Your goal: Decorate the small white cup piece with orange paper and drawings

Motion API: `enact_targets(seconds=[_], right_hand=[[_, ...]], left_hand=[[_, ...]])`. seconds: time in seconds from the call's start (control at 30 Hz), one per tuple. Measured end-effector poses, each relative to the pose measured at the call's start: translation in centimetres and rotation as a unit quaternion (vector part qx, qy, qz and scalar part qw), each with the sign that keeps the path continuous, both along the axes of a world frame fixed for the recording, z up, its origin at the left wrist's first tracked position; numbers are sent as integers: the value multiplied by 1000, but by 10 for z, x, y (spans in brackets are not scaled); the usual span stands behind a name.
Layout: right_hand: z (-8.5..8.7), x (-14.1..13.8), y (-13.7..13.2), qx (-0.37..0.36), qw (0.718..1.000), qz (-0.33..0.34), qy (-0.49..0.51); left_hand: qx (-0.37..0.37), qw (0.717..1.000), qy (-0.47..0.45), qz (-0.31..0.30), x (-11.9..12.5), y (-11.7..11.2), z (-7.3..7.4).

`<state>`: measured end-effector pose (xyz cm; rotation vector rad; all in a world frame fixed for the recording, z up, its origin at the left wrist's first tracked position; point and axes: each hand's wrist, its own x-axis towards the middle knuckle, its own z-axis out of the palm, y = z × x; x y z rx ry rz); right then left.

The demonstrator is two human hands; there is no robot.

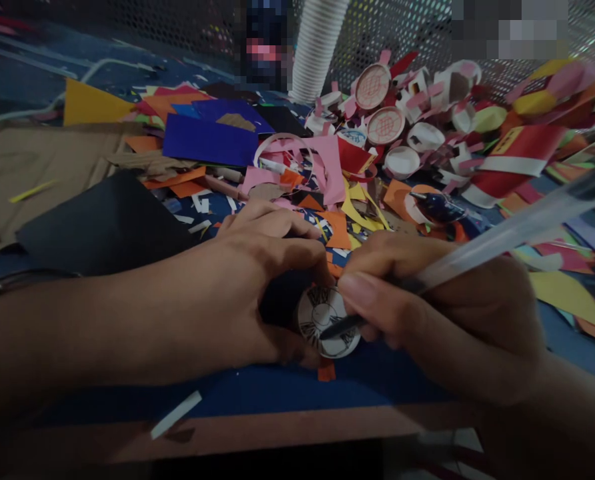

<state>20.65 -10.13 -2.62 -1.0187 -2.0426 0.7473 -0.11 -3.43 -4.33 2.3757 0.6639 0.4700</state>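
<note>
In my right hand (442,313) is a pen (502,230) with a clear barrel and a dark grip. Its tip touches a small round white paper piece (335,345) that bears a black inked pattern of rings and radiating lines. My left hand (262,267) curves around the left side of this disc, thumb near its lower edge and a finger at its top, steadying it on the blue table. A small orange paper tab (326,370) sticks out below the disc.
Paper scraps and a pink sheet (330,167) lie beyond my hands. Behind stand several white paper rings and discs with red patterns (385,125). Blue card (210,140), black card (102,227) and cardboard (42,167) lie left. A paper strip (176,413) lies near the table edge.
</note>
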Motion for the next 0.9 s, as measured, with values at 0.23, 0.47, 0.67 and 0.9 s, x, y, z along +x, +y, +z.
enact_targets(seconds=[0.23,0.47,0.67,0.9], right_hand=[[2,1,-2,-42,999,17,-5],[0,0,1,10,1000,-5,3],[-2,-1,-2,11,1000,-24,3],[1,0,-2,-15,1000,-5,-8]], left_hand=[[21,999,37,0,-1,-1,0],[34,999,30,-8,-1,0,-2],[11,999,31,-8,1,0,2],[11,1000,24,-2,-1,-2,2]])
